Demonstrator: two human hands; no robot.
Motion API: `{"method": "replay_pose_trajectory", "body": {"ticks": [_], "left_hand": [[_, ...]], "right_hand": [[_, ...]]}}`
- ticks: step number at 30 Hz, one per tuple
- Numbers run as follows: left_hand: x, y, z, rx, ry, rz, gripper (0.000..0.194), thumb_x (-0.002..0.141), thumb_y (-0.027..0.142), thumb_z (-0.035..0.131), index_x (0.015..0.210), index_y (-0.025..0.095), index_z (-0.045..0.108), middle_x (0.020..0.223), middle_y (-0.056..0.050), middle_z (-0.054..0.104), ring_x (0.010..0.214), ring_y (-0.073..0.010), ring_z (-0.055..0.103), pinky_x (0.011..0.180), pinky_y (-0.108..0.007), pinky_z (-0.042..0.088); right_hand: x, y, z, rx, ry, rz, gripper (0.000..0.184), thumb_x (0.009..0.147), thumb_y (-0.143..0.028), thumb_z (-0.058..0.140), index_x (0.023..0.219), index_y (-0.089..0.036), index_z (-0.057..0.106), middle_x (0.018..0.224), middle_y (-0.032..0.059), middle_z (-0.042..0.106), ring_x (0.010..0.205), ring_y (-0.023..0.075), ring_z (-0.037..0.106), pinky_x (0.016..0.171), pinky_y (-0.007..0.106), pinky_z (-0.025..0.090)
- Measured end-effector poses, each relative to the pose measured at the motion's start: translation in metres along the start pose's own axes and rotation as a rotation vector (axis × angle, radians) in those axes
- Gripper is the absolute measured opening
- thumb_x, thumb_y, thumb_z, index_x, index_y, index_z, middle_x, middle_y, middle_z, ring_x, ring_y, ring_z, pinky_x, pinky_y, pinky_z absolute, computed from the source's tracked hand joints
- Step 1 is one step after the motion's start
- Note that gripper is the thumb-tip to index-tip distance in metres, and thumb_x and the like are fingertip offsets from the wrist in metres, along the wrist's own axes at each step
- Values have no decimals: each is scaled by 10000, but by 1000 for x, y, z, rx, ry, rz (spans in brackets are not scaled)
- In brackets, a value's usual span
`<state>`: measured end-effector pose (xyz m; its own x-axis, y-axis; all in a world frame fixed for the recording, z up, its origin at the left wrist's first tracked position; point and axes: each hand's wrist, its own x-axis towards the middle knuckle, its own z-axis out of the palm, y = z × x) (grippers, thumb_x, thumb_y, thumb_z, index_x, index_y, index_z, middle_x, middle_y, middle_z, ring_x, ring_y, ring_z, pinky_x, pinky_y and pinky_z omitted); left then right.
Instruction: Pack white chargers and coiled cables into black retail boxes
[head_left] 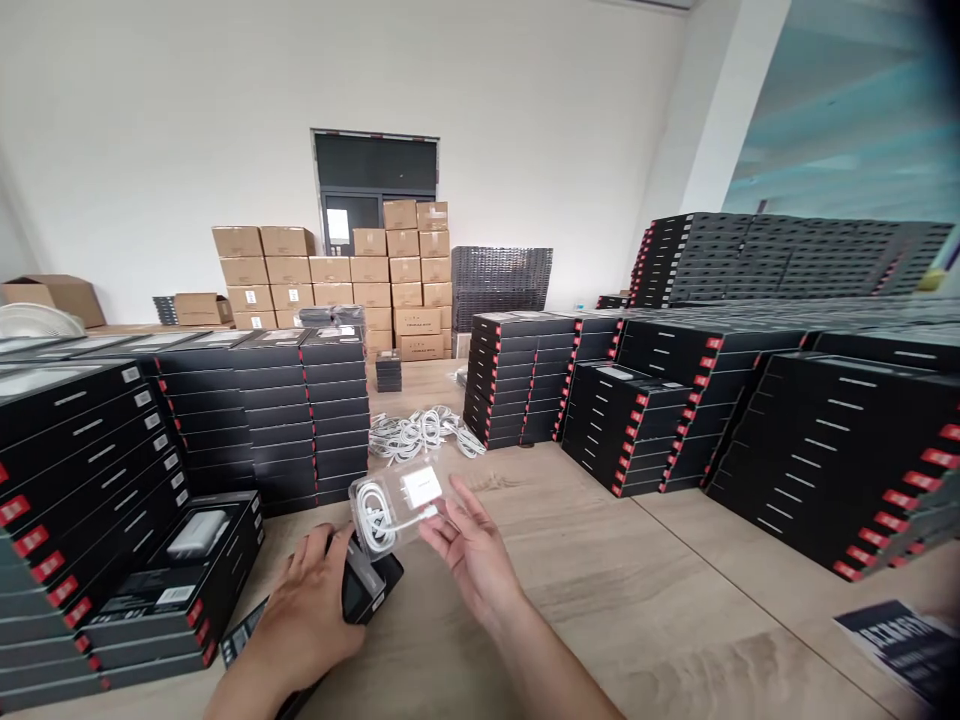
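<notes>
The right hand (476,555) pinches a clear tray (396,503) at 1 edge above the table (570,600), leaving cable (371,515) and adapter (422,487) visible; the left hand (315,600), clamped over a black box (388,577), presumably steadies it.

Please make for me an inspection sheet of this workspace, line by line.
Surface: wood-grain tabletop, seam visible at right.
Things in hand: clear tray with coiled white cable and white adapter; black box.
Clutter: dark printed sheet near right edge.
Hands: left hand rests on the black box, grip partly hidden; right hand pinches the clear tray's edge.
Cables: white cable pile beyond the tray.
Surroundings: black box stacks both sides; brown cartons, white wall behind.
</notes>
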<state>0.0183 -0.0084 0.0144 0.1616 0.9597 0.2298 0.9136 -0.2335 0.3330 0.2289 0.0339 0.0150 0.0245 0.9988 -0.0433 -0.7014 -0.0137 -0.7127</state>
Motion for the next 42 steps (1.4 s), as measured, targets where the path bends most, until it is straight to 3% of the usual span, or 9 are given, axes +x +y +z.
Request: {"method": "replay_pose_trajectory", "body": {"ticks": [7,12,16,21,24,28,30,36,42], "left_hand": [[5,10,-5,86,274,125,911,638,217,600,1476,202,244,1309,-129,451,1272,-322,387,1119,-495,183],[9,5,-3,105,340,196,973,627,170,605,1497,213,172,1289,-122,470,1283,-302,390,1150,-540,59],[6,7,-6,-16,264,191,991,613,142,629,1493,270,191,1329,-101,451,1287,-321,384,1140,-542,144],[-1,16,-18,-322,90,174,986,659,114,608,1495,315,127,1429,-87,340,1337,-294,335,1113,-455,287],[-3,21,-24,-405,11,212,1008,640,70,597,1492,326,124,1445,-82,314,1366,-288,298,1139,-448,249],[-4,30,-24,-477,-35,233,1006,626,50,602,1483,340,161,1451,-78,306,1375,-301,287,1143,-454,243],[-5,37,-18,-544,11,212,1002,636,62,617,1480,345,158,1463,-75,279,1387,-300,270,1146,-456,237],[-6,57,18,-882,154,194,1139,667,201,738,1495,274,-41,1562,-117,81,1443,-318,146,1172,-464,176],[-2,50,22,-1118,196,157,759,897,316,513,1491,273,41,1537,-106,256,1411,-248,271,1165,-416,206]], "right_hand": [[1,0,-2,-102,68,-140,654,679,-337,813,1272,-250,550,813,-32,685,695,125,667,778,328,587],[-2,-15,-1,-304,50,-151,663,679,-374,805,1273,-188,577,685,-20,678,612,144,651,635,317,576],[-4,-28,1,-388,-71,-136,613,699,-376,786,1251,-187,602,678,-13,677,585,145,641,592,305,558],[-7,-34,3,-181,-267,81,436,799,-432,671,1169,-204,632,815,28,701,653,147,663,612,305,576],[-11,-31,-1,-283,-336,145,387,736,-324,761,1088,-202,656,834,22,702,651,128,649,547,234,552],[-19,-30,-4,-442,-495,254,428,621,-274,844,1003,-183,675,872,42,712,737,187,667,569,279,558],[-21,-33,-1,-457,-457,192,439,601,-286,855,992,-188,681,880,47,714,738,200,666,581,301,557],[-11,-48,4,-448,-185,-290,337,737,-454,741,965,-208,714,855,53,707,737,183,616,652,287,506],[-11,-47,5,-618,-190,-310,367,788,-535,653,932,-204,721,867,52,695,746,190,592,665,283,484]]}}
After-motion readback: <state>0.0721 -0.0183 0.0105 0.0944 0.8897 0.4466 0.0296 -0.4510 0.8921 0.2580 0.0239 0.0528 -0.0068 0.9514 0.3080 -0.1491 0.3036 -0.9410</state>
